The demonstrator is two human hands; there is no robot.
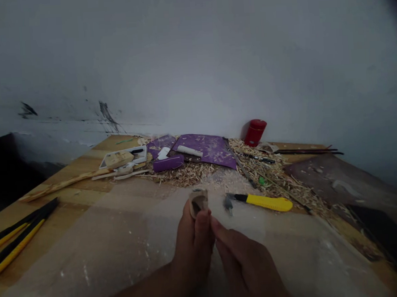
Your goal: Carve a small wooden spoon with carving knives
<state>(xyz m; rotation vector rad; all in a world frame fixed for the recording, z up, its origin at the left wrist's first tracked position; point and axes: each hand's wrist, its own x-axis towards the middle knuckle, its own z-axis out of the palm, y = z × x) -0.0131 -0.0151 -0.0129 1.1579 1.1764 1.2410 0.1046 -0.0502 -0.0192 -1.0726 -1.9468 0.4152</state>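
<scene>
My left hand (pixel 194 243) is wrapped round a small pale carved wood piece (pixel 198 198), which stands up above the thumb and has a dark hollow in the side facing me. Close against it, my right hand (pixel 242 258) has its thumb and fingertips pinched together, touching the left hand by the lower part of the piece. Whatever lies between the right fingertips is hidden. Beyond the right hand, a tool with a yellow handle (pixel 269 202) and a blurred dark grey head (pixel 228 204) rests on the plastic-covered table.
Wood shavings (pixel 189 173) lie along the back, around purple sheets (pixel 205 148). A red canister (pixel 255 132) leans by the wall. At left are yellow-black handles (pixel 22 235), a long stick (pixel 66 181) and a white tray (pixel 145 152). A dark flat object (pixel 381 231) sits at right.
</scene>
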